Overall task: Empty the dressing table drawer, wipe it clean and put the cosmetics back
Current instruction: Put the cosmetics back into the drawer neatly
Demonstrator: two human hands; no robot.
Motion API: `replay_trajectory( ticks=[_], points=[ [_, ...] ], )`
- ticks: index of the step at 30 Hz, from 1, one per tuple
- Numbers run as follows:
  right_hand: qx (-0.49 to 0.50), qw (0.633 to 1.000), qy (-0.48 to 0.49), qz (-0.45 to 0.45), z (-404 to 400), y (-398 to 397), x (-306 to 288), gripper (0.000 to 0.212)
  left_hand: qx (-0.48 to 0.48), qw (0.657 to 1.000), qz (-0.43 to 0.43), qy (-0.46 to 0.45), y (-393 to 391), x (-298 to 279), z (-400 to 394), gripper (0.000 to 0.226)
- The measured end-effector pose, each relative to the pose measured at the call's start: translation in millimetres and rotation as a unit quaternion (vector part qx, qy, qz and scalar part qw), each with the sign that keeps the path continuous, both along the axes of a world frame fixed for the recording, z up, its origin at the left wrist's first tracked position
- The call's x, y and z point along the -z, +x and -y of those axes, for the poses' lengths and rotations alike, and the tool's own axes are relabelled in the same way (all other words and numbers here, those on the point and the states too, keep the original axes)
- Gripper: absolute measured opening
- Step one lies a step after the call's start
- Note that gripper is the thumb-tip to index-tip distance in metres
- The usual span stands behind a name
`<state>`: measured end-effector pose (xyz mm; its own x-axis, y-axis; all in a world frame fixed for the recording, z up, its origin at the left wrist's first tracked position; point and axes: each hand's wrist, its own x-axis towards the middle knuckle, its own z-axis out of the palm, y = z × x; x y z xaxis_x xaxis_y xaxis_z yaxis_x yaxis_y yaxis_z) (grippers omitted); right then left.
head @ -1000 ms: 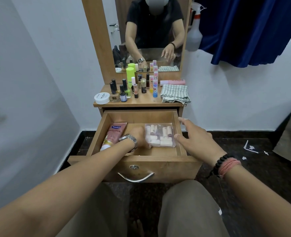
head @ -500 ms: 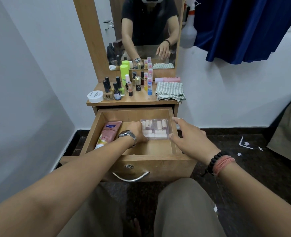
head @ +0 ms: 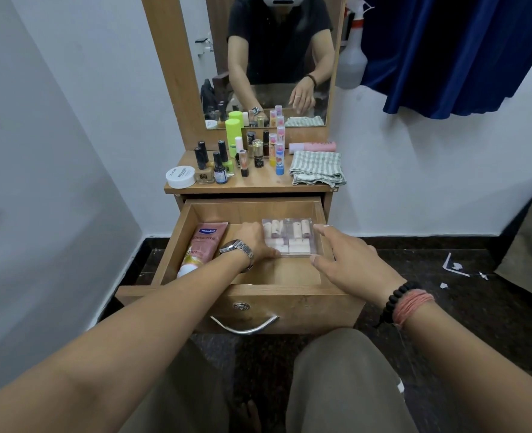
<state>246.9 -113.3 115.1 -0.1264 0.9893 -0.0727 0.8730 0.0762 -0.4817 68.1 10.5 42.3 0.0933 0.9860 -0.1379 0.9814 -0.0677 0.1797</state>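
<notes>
The right hand (head: 349, 260) has moved in from the drawer (head: 252, 210) rim to the clear box (head: 291, 235), where a second ago it hovered apart; the left hand (head: 253, 242) stays at the box's left edge. The box lies in the drawer's right half, between both hands. Left fingers (head: 269, 252) curl against its near-left corner; right fingers (head: 319, 228) are spread, loosely bent, touching its right side. A pink tube (head: 202, 245) lies left of it. Bottles (head: 221, 165) and a cloth (head: 316, 167) stand on the table (head: 258, 182)
</notes>
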Motion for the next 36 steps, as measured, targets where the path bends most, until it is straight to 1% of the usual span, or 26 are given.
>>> replay_trajectory(
  ticks=[9, 11, 13, 16, 19, 21, 25, 28, 33, 36],
  points=[
    [-0.01, 1.0, -0.006, 0.012, 2.7, -5.2, -1.3, 0.06, 0.023, 0.999, -0.038, 0.01, -0.3, 1.6, 1.4, 0.048],
    [-0.011, 1.0, -0.008, 0.01, 3.1, -5.7, -1.4, 0.061, 0.024, 0.999, -0.026, 0.004, -0.8, 0.4, 1.2, 0.048],
    [-0.013, 1.0, -0.009, 0.014, 3.6, -6.4, -1.5, 0.06, 0.02, 1.0, 0.006, 0.0, -3.2, -3.2, 1.0, 0.05],
    [-0.013, 1.0, -0.008, 0.018, 3.6, -6.9, -0.8, 0.061, 0.025, 0.998, 0.037, 0.052, -7.2, -15.0, 0.0, 0.045],
    [-0.017, 1.0, -0.006, 0.017, 3.9, -7.7, -0.5, 0.061, 0.045, 0.991, 0.07, 0.105, -14.4, -32.5, 2.1, 0.025],
    [-0.022, 1.0, -0.007, 0.019, 4.3, -8.3, -0.1, 0.061, 0.055, 0.987, 0.099, 0.118, -22.8, -44.0, 5.7, 0.017],
    [-0.036, 0.999, -0.005, 0.026, 6.0, -11.7, 0.0, 0.06, 0.071, 0.978, 0.108, 0.162, -43.5, -66.4, 14.7, 0.012],
    [-0.046, 0.999, -0.007, 0.026, 7.4, -13.3, -0.3, 0.059, 0.072, 0.97, 0.117, 0.2, -59.8, -85.9, 14.1, 0.012],
    [-0.051, 0.998, -0.006, 0.023, 7.9, -14.2, 0.1, 0.059, -0.013, 0.938, 0.166, 0.304, -96.6, -128.3, -15.7, 0.014],
    [-0.051, 0.998, -0.006, 0.027, 7.5, -13.6, 0.0, 0.06, -0.051, 0.938, 0.145, 0.31, -112.9, -136.0, -36.7, 0.016]
  ],
)
